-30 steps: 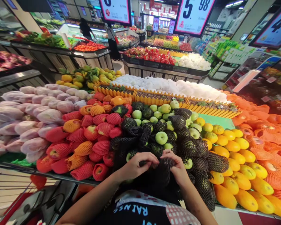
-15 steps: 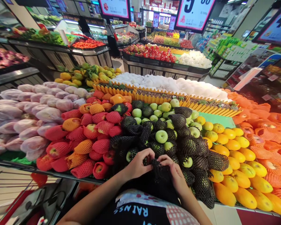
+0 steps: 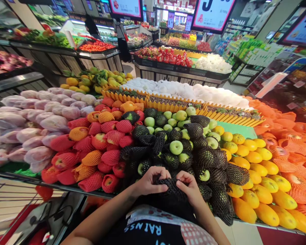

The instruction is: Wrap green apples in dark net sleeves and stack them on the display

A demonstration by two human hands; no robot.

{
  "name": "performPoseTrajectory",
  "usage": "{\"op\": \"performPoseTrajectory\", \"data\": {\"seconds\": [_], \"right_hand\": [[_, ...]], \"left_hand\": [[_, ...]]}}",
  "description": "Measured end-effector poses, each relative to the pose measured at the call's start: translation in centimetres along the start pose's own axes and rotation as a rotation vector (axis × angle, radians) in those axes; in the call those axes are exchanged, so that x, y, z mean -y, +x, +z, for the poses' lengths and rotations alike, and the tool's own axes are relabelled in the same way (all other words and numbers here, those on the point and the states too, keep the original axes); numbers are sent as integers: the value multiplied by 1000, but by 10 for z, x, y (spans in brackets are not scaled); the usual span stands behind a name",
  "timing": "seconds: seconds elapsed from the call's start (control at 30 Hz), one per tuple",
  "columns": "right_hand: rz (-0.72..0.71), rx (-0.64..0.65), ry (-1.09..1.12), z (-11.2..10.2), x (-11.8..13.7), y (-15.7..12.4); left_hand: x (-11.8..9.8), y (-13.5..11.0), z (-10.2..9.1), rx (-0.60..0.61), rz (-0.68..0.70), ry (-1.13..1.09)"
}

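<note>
Both my hands work at the front of a fruit display. My left hand (image 3: 149, 182) and my right hand (image 3: 190, 185) are closed on one black foam net sleeve (image 3: 172, 188), pinching its upper edge from either side. Whether a fruit sits inside the sleeve is hidden. Just beyond my fingers lie green apples (image 3: 176, 147), some bare and some wrapped in black net sleeves (image 3: 206, 158).
Red and orange netted apples (image 3: 102, 149) lie to the left, pink wrapped fruit (image 3: 35, 126) further left, yellow-orange fruit (image 3: 257, 190) to the right. A yellow fence divider (image 3: 168, 106) backs the pile. A trolley (image 3: 35, 217) stands at lower left. More produce stands fill the aisles behind.
My hands have shifted slightly over the black net sleeve, drawing closer together and lower, with the net bunched between the fingers. The fruit piles have not changed.
</note>
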State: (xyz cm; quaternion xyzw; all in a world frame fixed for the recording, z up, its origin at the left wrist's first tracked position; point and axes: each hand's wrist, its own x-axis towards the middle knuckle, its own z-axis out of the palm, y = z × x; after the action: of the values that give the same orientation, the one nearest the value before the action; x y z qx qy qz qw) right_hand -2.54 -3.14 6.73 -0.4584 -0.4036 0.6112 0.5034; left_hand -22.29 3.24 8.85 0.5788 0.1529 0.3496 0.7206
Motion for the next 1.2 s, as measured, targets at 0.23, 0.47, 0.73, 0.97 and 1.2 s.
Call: {"op": "performPoseTrajectory", "data": {"seconds": [0.23, 0.47, 0.73, 0.97, 1.2], "right_hand": [[0, 222, 148, -7, -3, -11], [-87, -85, 107, 0, 15, 4], [-153, -299, -418, -27, 46, 90], [-58, -415, -706, -14, 42, 136], [-81, -375, -567, -2, 44, 121]], "left_hand": [[4, 1, -10, -207, -134, -141], [1, 13, -4, 111, -448, 30], [-1, 79, -23, -334, -317, 813], [18, 112, -34, -474, -558, 1068], [7, 98, -26, -540, -355, 965]]}}
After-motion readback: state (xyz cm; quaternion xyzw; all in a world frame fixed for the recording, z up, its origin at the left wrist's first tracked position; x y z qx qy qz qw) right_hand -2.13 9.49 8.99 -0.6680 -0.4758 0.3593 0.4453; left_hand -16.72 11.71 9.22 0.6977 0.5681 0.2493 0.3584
